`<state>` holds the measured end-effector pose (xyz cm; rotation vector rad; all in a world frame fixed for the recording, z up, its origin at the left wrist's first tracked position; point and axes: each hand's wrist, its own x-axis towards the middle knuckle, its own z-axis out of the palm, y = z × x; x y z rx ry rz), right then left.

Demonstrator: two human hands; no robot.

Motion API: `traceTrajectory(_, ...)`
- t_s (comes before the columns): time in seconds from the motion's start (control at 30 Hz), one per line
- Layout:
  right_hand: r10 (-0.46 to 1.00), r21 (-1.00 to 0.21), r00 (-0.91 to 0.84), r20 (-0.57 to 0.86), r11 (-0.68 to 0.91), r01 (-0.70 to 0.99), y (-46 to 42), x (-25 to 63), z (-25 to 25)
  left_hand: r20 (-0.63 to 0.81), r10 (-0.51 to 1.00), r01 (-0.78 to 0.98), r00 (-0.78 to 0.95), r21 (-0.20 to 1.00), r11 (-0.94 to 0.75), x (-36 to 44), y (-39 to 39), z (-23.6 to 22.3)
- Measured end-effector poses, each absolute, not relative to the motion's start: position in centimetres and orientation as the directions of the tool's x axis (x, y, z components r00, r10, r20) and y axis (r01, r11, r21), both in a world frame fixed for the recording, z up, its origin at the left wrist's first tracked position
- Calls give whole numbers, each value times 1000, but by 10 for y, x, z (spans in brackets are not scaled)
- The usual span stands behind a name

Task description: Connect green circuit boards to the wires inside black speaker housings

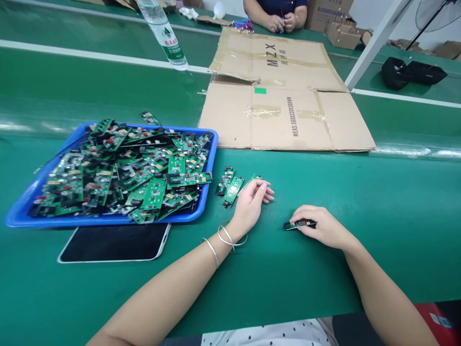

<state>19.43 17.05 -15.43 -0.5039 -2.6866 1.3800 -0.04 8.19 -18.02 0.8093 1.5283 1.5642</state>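
Note:
My right hand grips a small circuit board between thumb and fingers, just above or on the green table. My left hand rests to the left of it with loosely curved fingers apart, holding nothing I can see. Partly under or behind that hand lies a green circuit board. Beside it, a second board and a third, darker board lie on the table. Left of these stands a blue tray heaped with many similar boards.
A tablet lies partly under the tray's front edge. Flattened cardboard covers the table's far middle. Behind the tray is a water bottle. Across the table, a person's hands hold something small. A white post rises at the right.

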Motion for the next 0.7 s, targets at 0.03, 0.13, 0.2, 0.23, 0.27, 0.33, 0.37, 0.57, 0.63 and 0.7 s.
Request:
traceTrajectory(0.03,288,-809,-953,-99,534,245,172,196,-153,-82,870,-104,-486,994,36,0,82,-180)
traceTrajectory(0.13,203,-827,-967,-154,509,239,176,200,-146,-82,871,-109,-485,994,33,0,82,-181)
traceTrajectory(0.2,205,-830,-966,-159,502,243,179,202,-143,-81,871,-108,-485,994,32,0,82,-181)
traceTrajectory(0.23,225,-828,-962,-155,503,250,179,202,-143,-82,870,-109,-486,993,32,0,82,-180)
traceTrajectory(0.27,256,-822,-955,-150,504,264,180,202,-144,-83,869,-111,-487,993,33,0,83,-180)
traceTrajectory(0.33,347,-807,-928,-140,503,309,179,200,-148,-86,869,-113,-488,993,36,0,83,-180)
traceTrajectory(0.37,403,-800,-906,-131,496,337,178,199,-151,-87,868,-112,-489,993,37,0,83,-180)
traceTrajectory(0.57,658,-834,-742,-131,331,441,173,194,-162,-84,871,-98,-485,994,41,-1,83,-180)
traceTrajectory(0.63,682,-838,-721,-125,316,444,172,193,-162,-84,872,-97,-482,994,42,0,83,-180)
traceTrajectory(0.7,705,-842,-700,-113,306,445,171,192,-162,-84,874,-96,-478,994,43,-1,83,-180)
